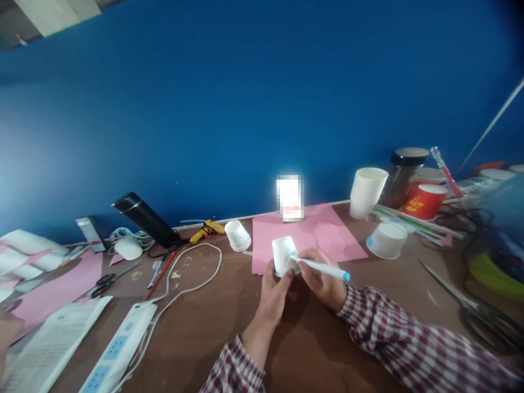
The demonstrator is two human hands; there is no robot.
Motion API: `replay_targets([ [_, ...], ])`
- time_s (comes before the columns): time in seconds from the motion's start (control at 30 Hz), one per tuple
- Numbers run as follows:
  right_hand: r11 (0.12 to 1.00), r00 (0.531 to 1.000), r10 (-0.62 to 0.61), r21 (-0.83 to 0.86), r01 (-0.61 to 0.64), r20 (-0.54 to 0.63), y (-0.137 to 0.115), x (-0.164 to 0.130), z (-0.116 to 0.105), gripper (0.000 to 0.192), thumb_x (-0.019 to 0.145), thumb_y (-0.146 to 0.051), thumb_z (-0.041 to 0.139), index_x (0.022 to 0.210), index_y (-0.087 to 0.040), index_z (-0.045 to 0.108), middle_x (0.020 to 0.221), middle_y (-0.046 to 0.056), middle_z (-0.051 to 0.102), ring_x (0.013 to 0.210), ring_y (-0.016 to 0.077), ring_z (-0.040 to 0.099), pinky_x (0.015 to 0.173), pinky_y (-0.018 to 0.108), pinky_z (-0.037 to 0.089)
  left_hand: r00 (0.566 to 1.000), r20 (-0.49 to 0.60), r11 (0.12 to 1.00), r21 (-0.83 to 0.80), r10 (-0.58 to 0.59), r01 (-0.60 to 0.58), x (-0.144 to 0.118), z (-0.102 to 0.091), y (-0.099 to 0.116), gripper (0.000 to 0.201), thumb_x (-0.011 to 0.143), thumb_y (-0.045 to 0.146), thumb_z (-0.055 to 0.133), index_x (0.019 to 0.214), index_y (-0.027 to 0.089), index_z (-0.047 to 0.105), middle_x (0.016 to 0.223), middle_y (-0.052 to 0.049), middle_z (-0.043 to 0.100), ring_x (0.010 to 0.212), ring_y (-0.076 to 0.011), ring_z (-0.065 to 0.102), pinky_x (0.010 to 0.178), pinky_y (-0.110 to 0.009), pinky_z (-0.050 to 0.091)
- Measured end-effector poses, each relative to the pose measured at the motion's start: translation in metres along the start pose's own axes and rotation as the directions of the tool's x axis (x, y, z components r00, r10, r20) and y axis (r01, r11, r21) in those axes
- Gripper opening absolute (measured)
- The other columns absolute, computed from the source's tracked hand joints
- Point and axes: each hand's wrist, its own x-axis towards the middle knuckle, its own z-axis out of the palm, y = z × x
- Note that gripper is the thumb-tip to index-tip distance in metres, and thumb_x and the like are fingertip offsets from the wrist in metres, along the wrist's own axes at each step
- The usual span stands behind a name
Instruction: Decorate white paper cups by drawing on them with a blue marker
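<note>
White paper cup (283,255), low centre of frame above the wooden table (311,338) and just before the pink paper (319,232), is clasped sideways by the left hand (275,292), steadying its wall for the marker (323,268) pinched in the right hand (321,284).

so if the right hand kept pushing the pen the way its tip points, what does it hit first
The right hand aims the pen up-left, so its tip meets the small white paper cup held in the left hand. It looks about touching already, though depth is unclear.
</note>
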Motion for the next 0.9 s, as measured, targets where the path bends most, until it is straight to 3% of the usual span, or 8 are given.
replay_targets([
  [0.13, 1.0, 1.0, 0.006, 0.005, -0.006, 0.006, 0.001, -0.0006, 0.0007, 0.007, 0.088, -0.025, 0.051, 0.09, -0.021, 0.056, 0.082, 0.005, 0.066, 0.073, 0.0185, 0.066, 0.059, 0.029, 0.054, 0.998, 0.034, 0.998, 0.04, 0.046, -0.048, -0.0004, -0.0009, 0.0003, 0.042, 0.074, 0.037, 0.069, 0.11, 0.017, 0.061, 0.097, -0.007, 0.067, 0.091, -0.021, 0.062, 0.083, -0.031, 0.047],
  [0.9, 1.0, 1.0, -0.022, 0.004, 0.022, 0.008, 0.0022, -0.0004, 0.0011, 0.006, 0.088, -0.024, 0.051, 0.091, -0.02, 0.056, 0.084, 0.005, 0.064, 0.075, 0.0174, 0.065, 0.064, 0.028, 0.054, 0.997, 0.059, 0.994, 0.098, 0.049, -0.055, -0.0012, -0.0009, 0.0031, 0.038, 0.077, 0.036, 0.066, 0.108, 0.017, 0.061, 0.093, -0.006, 0.066, 0.085, -0.0187, 0.06, 0.078, -0.028, 0.047],
])
